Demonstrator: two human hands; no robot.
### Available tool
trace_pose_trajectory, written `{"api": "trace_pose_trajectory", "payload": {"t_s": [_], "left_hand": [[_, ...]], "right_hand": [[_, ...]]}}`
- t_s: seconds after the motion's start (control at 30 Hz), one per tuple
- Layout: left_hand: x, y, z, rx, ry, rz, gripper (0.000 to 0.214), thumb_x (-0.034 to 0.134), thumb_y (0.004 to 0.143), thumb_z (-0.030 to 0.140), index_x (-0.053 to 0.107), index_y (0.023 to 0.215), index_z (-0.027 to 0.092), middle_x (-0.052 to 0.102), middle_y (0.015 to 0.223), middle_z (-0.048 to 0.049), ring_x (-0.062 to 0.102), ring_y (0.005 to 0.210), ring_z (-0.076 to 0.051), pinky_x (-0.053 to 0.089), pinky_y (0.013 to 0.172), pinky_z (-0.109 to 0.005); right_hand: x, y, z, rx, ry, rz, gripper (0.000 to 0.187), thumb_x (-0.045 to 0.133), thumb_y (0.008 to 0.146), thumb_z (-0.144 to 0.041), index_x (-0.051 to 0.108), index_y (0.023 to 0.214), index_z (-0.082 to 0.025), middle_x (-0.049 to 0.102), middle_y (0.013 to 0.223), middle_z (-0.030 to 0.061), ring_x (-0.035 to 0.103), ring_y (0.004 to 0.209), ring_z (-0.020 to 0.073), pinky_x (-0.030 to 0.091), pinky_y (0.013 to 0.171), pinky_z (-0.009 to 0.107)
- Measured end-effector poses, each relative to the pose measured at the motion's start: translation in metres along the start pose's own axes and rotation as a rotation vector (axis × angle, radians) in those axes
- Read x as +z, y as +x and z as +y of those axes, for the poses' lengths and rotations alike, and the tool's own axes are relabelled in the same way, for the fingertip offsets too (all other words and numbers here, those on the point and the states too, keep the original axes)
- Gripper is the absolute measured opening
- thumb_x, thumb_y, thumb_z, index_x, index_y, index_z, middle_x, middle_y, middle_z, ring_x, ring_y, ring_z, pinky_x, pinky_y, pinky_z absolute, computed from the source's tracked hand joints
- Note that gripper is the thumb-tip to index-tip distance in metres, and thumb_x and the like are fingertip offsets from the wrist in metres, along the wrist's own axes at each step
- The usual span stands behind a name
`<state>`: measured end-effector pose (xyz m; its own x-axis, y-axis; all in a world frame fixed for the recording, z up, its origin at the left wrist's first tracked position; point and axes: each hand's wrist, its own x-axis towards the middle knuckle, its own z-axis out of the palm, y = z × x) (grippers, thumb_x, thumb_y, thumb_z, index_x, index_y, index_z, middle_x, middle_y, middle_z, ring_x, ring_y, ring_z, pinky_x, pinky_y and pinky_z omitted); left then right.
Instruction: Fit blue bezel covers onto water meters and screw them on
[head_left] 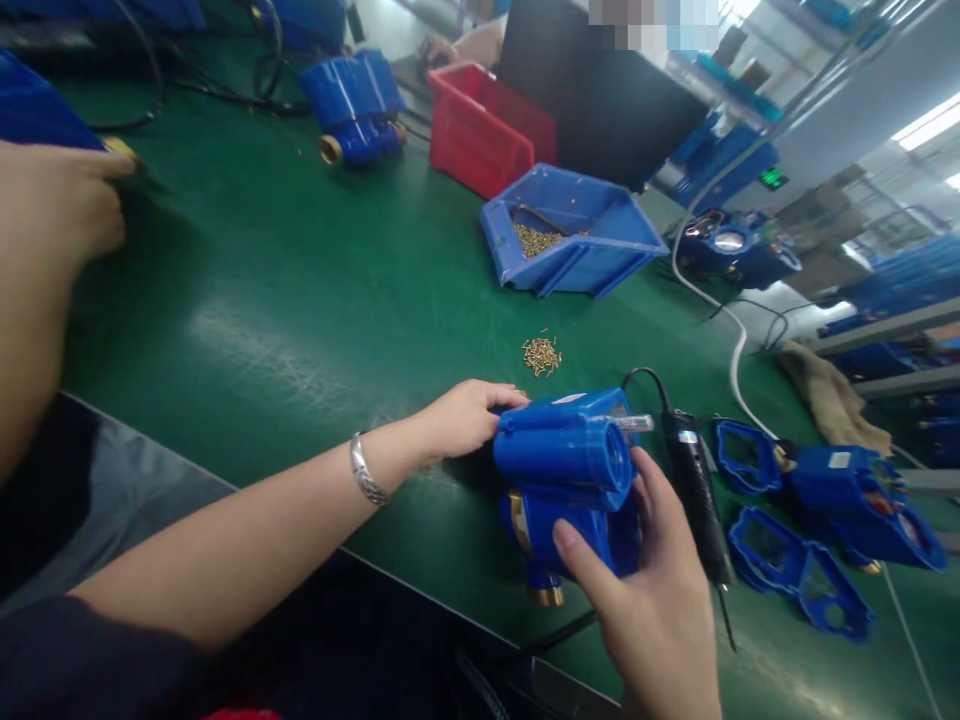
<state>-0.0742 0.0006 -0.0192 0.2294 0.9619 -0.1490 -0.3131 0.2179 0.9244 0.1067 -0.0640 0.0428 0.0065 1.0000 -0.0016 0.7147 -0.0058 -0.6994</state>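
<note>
A blue water meter [562, 450] with brass pipe ends is tilted at the front of the green bench, between my two hands. My left hand [476, 415], with a silver bracelet on its wrist, holds the far left side; some of its fingertips are hidden behind the housing. My right hand [660, 590] is wrapped round the near right side, thumb on the lower body. A clear rod-like piece [634, 424] sticks out by the housing's upper right. Just beyond the meter lies a small heap of brass-coloured screws [541, 355].
Right of the meter lies a black electric screwdriver [697, 490], near blue cover frames [765, 550] and another blue meter [847, 490]. Behind stand a blue bin [622, 260] of screws, a red bin [472, 140] and a meter [360, 110]. Another person's hand [67, 210] holds a blue unit at left.
</note>
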Motion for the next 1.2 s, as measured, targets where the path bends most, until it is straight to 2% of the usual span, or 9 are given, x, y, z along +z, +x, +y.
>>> {"api": "trace_pose_trajectory", "payload": {"t_s": [0.17, 0.27, 0.37, 0.5, 0.6, 0.7, 0.87, 1.07, 1.2], "left_hand": [[-0.01, -0.013, 0.001, 0.116, 0.268, -0.105, 0.057, 0.079, 0.043, 0.015, 0.067, 0.098, 0.018, 0.052, 0.127, -0.01, 0.024, 0.131, -0.037, 0.012, 0.11, -0.047], [-0.01, -0.028, -0.005, 0.167, 0.644, -0.146, 0.079, 0.08, 0.05, 0.044, 0.054, 0.12, 0.02, 0.016, 0.149, -0.012, 0.0, 0.135, -0.04, 0.006, 0.107, -0.057], [0.002, -0.043, -0.015, 0.248, 0.896, -0.137, 0.081, 0.071, 0.058, 0.058, 0.047, 0.128, 0.025, 0.011, 0.15, -0.0127, -0.005, 0.134, -0.042, -0.003, 0.104, -0.063], [0.018, -0.051, -0.024, 0.316, 0.984, -0.11, 0.093, 0.074, 0.055, 0.054, 0.036, 0.135, 0.027, 0.021, 0.147, -0.014, 0.002, 0.134, -0.042, -0.005, 0.103, -0.064], [0.022, -0.049, -0.023, 0.366, 0.953, -0.147, 0.081, 0.072, 0.061, 0.046, 0.038, 0.133, 0.03, 0.032, 0.144, -0.009, 0.02, 0.133, -0.037, -0.005, 0.105, -0.059], [0.023, -0.047, -0.022, 0.375, 0.873, -0.208, 0.068, 0.07, 0.065, 0.048, 0.047, 0.126, 0.029, 0.04, 0.14, -0.0065, 0.027, 0.131, -0.033, 0.004, 0.109, -0.052], [0.026, -0.046, -0.025, 0.295, 0.784, -0.211, 0.084, 0.072, 0.059, 0.055, 0.042, 0.131, 0.023, 0.04, 0.139, -0.01, 0.034, 0.126, -0.034, 0.016, 0.108, -0.049], [0.028, -0.046, -0.02, 0.252, 0.778, -0.289, 0.069, 0.073, 0.062, 0.048, 0.05, 0.124, 0.026, 0.046, 0.134, -0.0088, 0.04, 0.122, -0.034, 0.025, 0.104, -0.049], [0.033, -0.047, -0.023, 0.18, 0.663, -0.296, 0.072, 0.073, 0.063, 0.045, 0.045, 0.128, 0.027, 0.047, 0.132, -0.0105, 0.047, 0.115, -0.033, 0.035, 0.097, -0.047]], "right_hand": [[0.006, -0.001, -0.005, 0.073, -0.038, 0.046, 0.08, 0.067, 0.066, -0.048, 0.034, 0.133, -0.022, 0.042, 0.131, 0.0147, 0.039, 0.122, 0.0348, 0.032, 0.098, 0.056], [0.006, -0.001, -0.004, 0.055, -0.084, 0.048, 0.08, 0.065, 0.067, -0.05, 0.032, 0.134, -0.02, 0.042, 0.13, 0.0159, 0.04, 0.12, 0.0349, 0.032, 0.097, 0.056], [0.007, -0.002, -0.005, -0.01, -0.172, 0.084, 0.079, 0.062, 0.068, -0.052, 0.033, 0.133, -0.017, 0.044, 0.127, 0.0177, 0.043, 0.117, 0.0362, 0.036, 0.093, 0.056], [0.01, -0.003, -0.013, -0.146, -0.332, 0.113, 0.08, 0.059, 0.07, -0.052, 0.034, 0.133, -0.01, 0.045, 0.126, 0.0222, 0.046, 0.113, 0.0375, 0.039, 0.09, 0.056], [0.007, -0.002, -0.016, -0.206, -0.394, 0.099, 0.076, 0.055, 0.073, -0.052, 0.035, 0.133, -0.009, 0.046, 0.124, 0.0229, 0.047, 0.112, 0.0363, 0.041, 0.09, 0.055], [-0.002, -0.003, -0.013, -0.234, -0.37, 0.005, 0.075, 0.053, 0.076, -0.053, 0.031, 0.135, -0.012, 0.045, 0.128, 0.0209, 0.046, 0.116, 0.0354, 0.041, 0.091, 0.055], [-0.021, -0.01, -0.001, -0.321, -0.239, -0.15, 0.086, 0.066, 0.071, -0.045, 0.019, 0.14, -0.024, 0.033, 0.14, 0.013, 0.037, 0.127, 0.0326, 0.041, 0.097, 0.051], [-0.025, -0.018, 0.026, -0.184, 0.069, -0.177, 0.087, 0.07, 0.07, -0.03, 0.016, 0.139, -0.033, 0.029, 0.144, 0.0049, 0.032, 0.131, 0.0248, 0.035, 0.105, 0.044], [-0.021, -0.014, 0.056, -0.042, 0.291, -0.264, 0.096, 0.078, 0.06, -0.032, 0.022, 0.138, -0.027, 0.033, 0.142, 0.008, 0.037, 0.128, 0.0254, 0.037, 0.104, 0.041]]}}
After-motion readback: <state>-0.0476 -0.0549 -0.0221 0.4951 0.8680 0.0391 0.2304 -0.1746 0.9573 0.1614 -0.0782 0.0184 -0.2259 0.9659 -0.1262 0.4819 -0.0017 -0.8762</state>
